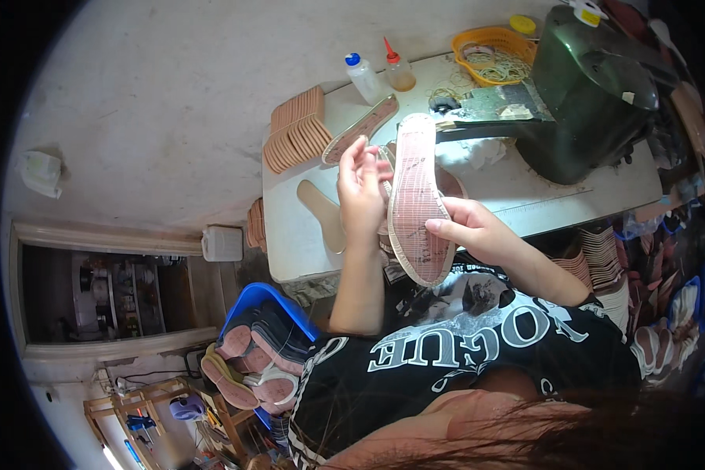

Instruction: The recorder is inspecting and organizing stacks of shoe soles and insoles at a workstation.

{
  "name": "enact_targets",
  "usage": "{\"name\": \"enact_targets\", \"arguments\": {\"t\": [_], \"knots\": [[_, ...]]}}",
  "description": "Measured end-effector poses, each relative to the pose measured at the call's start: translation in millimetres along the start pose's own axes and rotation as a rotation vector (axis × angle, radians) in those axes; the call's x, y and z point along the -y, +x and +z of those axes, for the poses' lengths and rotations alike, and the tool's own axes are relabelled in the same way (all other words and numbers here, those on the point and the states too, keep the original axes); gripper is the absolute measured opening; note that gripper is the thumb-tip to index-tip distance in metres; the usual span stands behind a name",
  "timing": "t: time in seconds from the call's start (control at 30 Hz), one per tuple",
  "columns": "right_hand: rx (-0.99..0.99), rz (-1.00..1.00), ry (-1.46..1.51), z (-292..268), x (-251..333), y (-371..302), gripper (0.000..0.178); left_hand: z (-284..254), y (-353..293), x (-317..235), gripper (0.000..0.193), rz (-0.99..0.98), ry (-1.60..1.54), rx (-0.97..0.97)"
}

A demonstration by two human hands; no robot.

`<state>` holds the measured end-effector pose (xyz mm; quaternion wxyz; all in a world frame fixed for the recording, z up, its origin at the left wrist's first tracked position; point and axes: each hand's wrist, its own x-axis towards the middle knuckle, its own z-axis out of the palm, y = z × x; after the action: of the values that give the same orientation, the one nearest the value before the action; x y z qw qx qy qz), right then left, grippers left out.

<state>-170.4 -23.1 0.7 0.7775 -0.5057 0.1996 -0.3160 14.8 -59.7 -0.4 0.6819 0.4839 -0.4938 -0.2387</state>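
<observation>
An insole [423,204] with a pinkish, grid-lined face and a pale rim is held upright in front of me. My right hand [470,223] grips its right edge, with the thumb lying on the face. Close beside the left edge, my left hand [362,184] is raised with fingers loosely bent and apart, some blurred; I see nothing in it. Behind the held insole, other sole pieces [453,186] are partly hidden. A beige insole [321,211] lies on the white table [290,262] near my left wrist, and a pale-edged sole [360,131] rests farther back.
Bundled tan soles [298,129] stand at the table's left. At the back are a blue-capped bottle [362,78], a red-tipped bottle [399,72] and an orange basket [493,59] of rubber bands. A dark green machine [587,94] occupies the right. A blue crate [262,294] holds footwear.
</observation>
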Motion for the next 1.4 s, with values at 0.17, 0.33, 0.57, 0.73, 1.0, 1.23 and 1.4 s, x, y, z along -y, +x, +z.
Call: {"name": "enact_targets", "arguments": {"t": [0.17,0.33,0.57,0.73,1.0,1.23,1.4], "knots": [[-0.025,0.022,0.057,-7.7,0.3,-3.6,0.03,3.4,17.3,-1.5,0.034,-0.732,-0.188,0.478],[-0.068,-0.026,0.057,-16.4,0.5,-5.6,0.035,11.9,34.0,23.6,0.032,-0.735,-0.146,0.656],[-0.108,0.037,0.02,-29.6,14.3,-14.9,0.033,18.9,37.0,11.8,0.029,-0.817,-0.084,0.716],[-0.098,0.052,0.02,-31.5,10.7,-13.1,0.031,14.9,32.4,10.5,0.034,-0.832,-0.162,0.693],[-0.159,0.022,0.256,-44.2,15.4,-6.6,0.042,29.1,44.4,-1.2,0.039,-0.737,-0.027,0.663],[-0.159,-0.02,0.167,-59.4,17.7,29.7,0.033,33.1,75.8,2.9,0.044,-0.58,0.325,0.646],[-0.112,-0.009,0.14,-32.2,22.2,39.1,0.028,-4.2,77.3,1.1,0.031,-0.688,0.037,0.545]]}}
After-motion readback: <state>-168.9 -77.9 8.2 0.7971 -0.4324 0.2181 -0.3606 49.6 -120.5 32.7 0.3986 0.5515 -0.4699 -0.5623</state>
